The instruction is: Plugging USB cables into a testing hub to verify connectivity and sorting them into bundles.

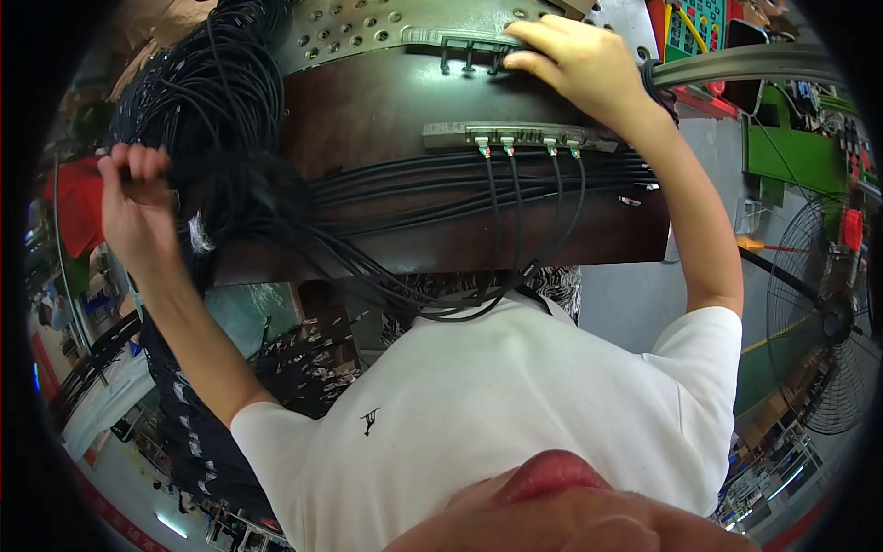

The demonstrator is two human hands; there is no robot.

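My left hand [143,202] is at the far left with its fingers curled, slightly blurred, beside a big bundle of black cables [216,101]. What it holds, if anything, does not show clearly. At the back of the dark table [359,101], my right hand [579,69] has its thumb and fingers closed round the right end of a metal bar [428,37]. Black prongs [469,57] stick out of that bar's near side. Closer to me lies a second metal bar [446,136], with several cable connectors [509,147] set along it and their cables hanging toward me.
Several long black cables [386,198] run across the table, and some loop over its front edge. A perforated metal plate [354,23] lies behind. A green control panel [694,37] stands at the back right, and a large fan [832,317] is on the right.
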